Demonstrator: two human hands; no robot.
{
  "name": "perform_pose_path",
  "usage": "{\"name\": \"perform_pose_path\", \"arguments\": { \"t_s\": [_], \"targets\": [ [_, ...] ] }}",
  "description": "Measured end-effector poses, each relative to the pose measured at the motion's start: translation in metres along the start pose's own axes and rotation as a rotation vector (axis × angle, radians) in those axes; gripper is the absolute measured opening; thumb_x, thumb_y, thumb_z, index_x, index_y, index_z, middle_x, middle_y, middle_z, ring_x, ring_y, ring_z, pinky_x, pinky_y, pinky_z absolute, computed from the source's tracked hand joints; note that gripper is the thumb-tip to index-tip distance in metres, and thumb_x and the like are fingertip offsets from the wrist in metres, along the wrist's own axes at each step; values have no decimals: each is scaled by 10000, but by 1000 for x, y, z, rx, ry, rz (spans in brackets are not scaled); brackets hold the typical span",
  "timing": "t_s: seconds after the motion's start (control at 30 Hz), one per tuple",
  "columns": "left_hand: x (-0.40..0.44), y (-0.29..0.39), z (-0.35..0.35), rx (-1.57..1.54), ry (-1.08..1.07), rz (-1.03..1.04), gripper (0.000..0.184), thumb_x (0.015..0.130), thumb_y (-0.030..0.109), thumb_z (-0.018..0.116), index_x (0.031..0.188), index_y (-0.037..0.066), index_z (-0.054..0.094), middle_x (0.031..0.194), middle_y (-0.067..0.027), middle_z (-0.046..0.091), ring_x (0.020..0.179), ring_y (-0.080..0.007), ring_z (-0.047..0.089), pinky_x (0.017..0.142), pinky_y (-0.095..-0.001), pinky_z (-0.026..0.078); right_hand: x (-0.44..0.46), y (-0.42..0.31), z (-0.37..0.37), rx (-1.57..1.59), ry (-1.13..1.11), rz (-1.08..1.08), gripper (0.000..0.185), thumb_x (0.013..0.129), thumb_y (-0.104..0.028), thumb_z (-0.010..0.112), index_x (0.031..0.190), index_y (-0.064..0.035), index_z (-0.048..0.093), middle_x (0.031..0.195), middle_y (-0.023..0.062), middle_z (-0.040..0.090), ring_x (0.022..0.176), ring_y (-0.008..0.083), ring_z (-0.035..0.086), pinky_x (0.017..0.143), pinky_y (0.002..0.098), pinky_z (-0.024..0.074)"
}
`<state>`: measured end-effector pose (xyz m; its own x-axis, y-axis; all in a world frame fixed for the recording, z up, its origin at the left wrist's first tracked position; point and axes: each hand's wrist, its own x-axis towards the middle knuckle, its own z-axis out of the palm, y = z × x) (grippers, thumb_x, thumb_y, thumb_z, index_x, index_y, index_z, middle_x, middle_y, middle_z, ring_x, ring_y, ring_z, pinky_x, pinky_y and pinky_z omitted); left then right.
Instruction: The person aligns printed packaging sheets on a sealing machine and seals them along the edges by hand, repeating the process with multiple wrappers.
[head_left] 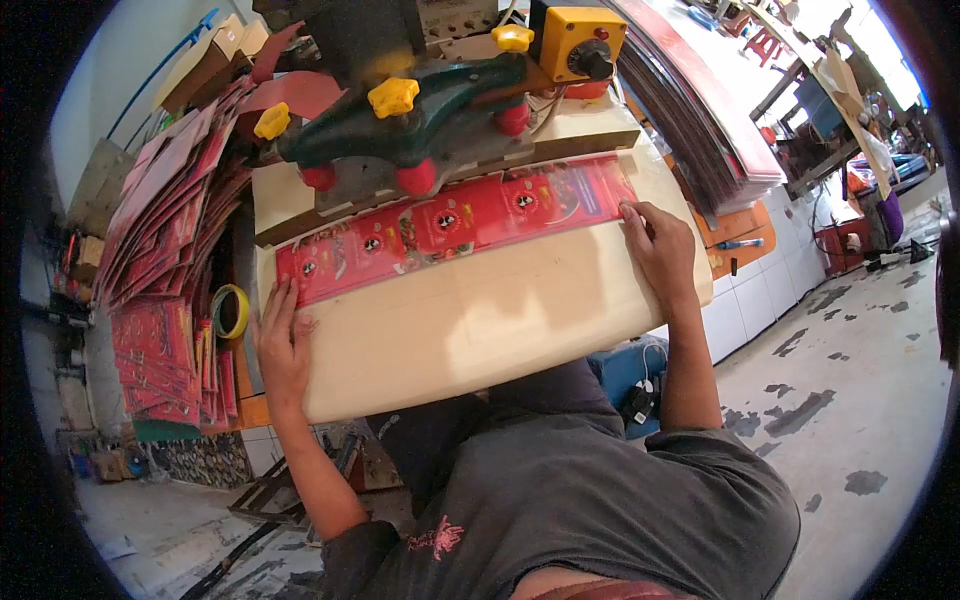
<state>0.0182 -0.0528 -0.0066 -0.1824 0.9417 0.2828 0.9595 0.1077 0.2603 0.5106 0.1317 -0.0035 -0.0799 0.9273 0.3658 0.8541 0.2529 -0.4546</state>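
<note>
A long red printed strip (480, 218), with pictures and round logos repeated along it, lies on a cream-coloured board (420, 345). Its far edge runs beside a raised ledge under a machine. At the strip's left end, my left hand (284, 345) rests with fingers stretched out, fingertips on the strip's edge and thumb apart. My right hand (662, 250) is at the opposite end, its fingers bent and closed on the strip's corner. Above the strip stands a dark green machine head (420, 115) with yellow knobs (393, 97) and red feet (415, 178).
Stacked red printed sheets (180, 190) lean at the left, with smaller cut pieces (155, 350) below. A yellow tape roll (231, 311) stands beside them. A yellow control box (583, 45) sits at the back. Tall sheet stacks (710, 110) and a blue pen (740, 243) are at the right.
</note>
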Motion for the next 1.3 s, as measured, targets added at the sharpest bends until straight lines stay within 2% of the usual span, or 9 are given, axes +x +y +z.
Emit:
{"name": "perform_pose_path", "arguments": {
  "t_s": [0.1,0.27,0.43,0.53,0.77,0.83,0.87,1.17,1.3],
  "targets": [
    [1,1,-2,-22,-2,11,530,1033,403,510,1460,91,539,1514,-119,518,1452,-312,417,1203,-590,197,0,-3,-1,6,4,9,254,973,-328,631,1010,-113,763,723,137,664,643,291,634,629,423,483],
    [0,5,2,-17,115,25,533,1030,390,535,1457,71,533,1501,-245,485,1425,-409,418,1189,-512,270,0,-10,-8,16,-33,27,220,963,-288,649,1030,-103,748,768,143,672,635,288,630,638,424,488],
    [-1,2,2,-125,147,-42,593,1013,422,568,1464,42,509,1479,-285,482,1401,-443,428,1171,-484,308,3,5,-1,-17,186,-9,258,954,-251,672,1077,-28,712,1022,158,615,934,306,613,820,435,486],
    [2,3,0,-153,124,-9,636,994,456,592,1461,33,507,1473,-277,494,1391,-440,442,1160,-488,325,3,5,-1,31,158,-10,274,948,-251,681,1069,-6,709,1019,148,582,1018,324,574,877,435,471],
    [2,7,-13,-304,123,-14,669,953,480,651,1426,18,549,1474,-261,507,1398,-410,455,1159,-462,335,13,23,-3,460,13,140,318,948,-265,706,1114,6,706,1046,110,661,992,241,636,882,351,493],
    [0,3,-14,-372,135,-22,664,950,461,659,1425,10,549,1481,-250,508,1408,-392,451,1166,-451,328,21,34,0,768,-92,233,354,955,-270,712,1151,24,692,1061,104,703,975,176,645,875,318,494],
    [-1,1,-13,-445,142,-27,659,948,441,668,1425,2,548,1488,-238,508,1418,-375,447,1173,-440,320,23,33,-5,722,-128,225,330,995,-231,669,1197,30,669,1035,40,694,886,89,591,828,262,468],
    [-3,-14,-1,-707,175,-42,580,928,303,714,1388,-24,577,1491,-215,515,1431,-328,439,1186,-420,301,18,23,-3,833,-84,281,367,967,-229,688,1195,56,652,1071,108,705,971,168,638,882,312,483],
    [-1,-13,-4,-641,156,-46,563,927,296,711,1368,-33,589,1478,-226,525,1420,-336,452,1182,-420,307,20,32,-3,851,-112,231,344,980,-215,686,1212,36,644,1061,54,700,932,95,634,844,255,490]
  ]
}}
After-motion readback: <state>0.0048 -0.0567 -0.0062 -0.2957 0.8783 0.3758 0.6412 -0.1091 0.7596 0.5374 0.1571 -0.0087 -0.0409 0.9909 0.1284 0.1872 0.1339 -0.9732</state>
